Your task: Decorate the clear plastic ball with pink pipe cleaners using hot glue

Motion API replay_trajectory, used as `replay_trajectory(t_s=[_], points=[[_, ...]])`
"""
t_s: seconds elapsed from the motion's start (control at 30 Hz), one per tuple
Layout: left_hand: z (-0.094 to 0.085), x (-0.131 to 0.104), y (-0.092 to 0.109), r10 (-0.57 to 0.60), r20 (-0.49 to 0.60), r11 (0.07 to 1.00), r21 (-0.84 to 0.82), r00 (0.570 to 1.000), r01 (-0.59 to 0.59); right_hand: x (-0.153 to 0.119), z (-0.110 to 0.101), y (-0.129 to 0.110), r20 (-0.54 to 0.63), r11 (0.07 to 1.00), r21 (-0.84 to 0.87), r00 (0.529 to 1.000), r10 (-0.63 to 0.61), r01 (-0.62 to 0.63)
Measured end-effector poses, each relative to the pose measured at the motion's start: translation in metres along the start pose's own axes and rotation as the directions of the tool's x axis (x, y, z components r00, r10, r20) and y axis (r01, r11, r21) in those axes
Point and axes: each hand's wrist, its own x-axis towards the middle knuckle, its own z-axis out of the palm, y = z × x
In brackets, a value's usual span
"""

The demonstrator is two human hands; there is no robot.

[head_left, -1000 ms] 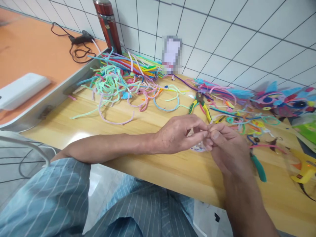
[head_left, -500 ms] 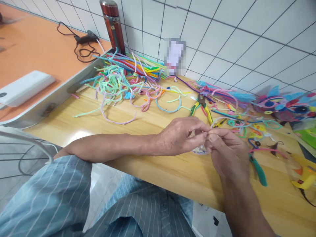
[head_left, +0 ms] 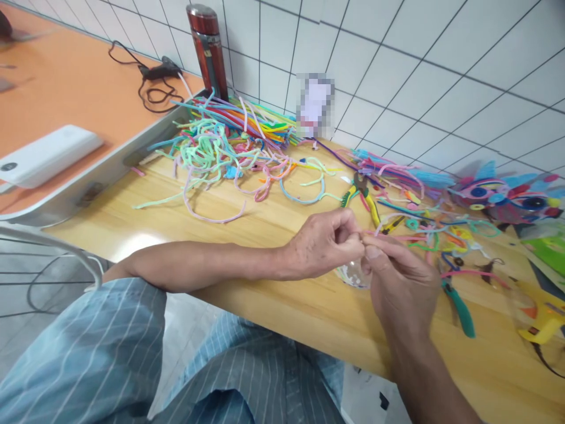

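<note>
Fingers [head_left: 353,250] of both hands, left hand [head_left: 315,247] and right hand [head_left: 404,282]: drawn together, tips meeting; whatever lies pinched there is hidden, so contents cannot be told.

Item: clear, round-edged piece patterned with white patches [head_left: 354,277], at 6 o'clock just below the fingertips, partly covered by the right hand; cannot tell whether it is held or resting.

Support: pale yellow wooden counter [head_left: 304,303].

Taken clockwise from the fingertips:
- 12 o'clock, near: pliers with yellow-and-green handles [head_left: 373,212], handles spread.
- Between 2 and 3: two colourful animal-like faces [head_left: 479,193] with blue tufts, side by side.
- 4 o'clock: tool with a teal handle [head_left: 461,309]; farther out, yellow glue gun [head_left: 541,324].
- 10 o'clock: tangle of mint-green fuzzy stems [head_left: 205,147].
- Between 10 and 11: red metallic flask [head_left: 207,50], upright.
- 11 o'clock: phone-shaped rectangle [head_left: 315,106], pixelated, near the wall.
</note>
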Motion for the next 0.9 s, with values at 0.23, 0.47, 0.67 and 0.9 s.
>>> replay_trajectory(t_s=[0.23, 0.47, 0.67, 0.9], points=[[-0.001, 0.004, 0.0, 0.099, 0.016, 0.994, 0.038, 0.995, -0.1, 0.012, 0.001, -0.018, 0.022, 0.956, 0.224, 0.982, 0.189, -0.189], [-0.003, 0.002, 0.004, 0.315, 0.033, 0.928, 0.199, 0.949, -0.315, 0.015, -0.002, -0.023, 0.113, 0.898, 0.28, 0.94, 0.321, -0.34], [-0.003, 0.002, 0.002, 0.32, 0.058, 0.906, 0.272, 0.946, -0.323, 0.013, 0.0, -0.021, 0.087, 0.921, 0.247, 0.954, 0.288, -0.301], [-0.001, -0.001, 0.002, 0.173, 0.046, 0.981, 0.078, 0.984, -0.176, 0.004, 0.004, -0.015, 0.011, 0.977, 0.132, 0.985, 0.17, -0.17]])
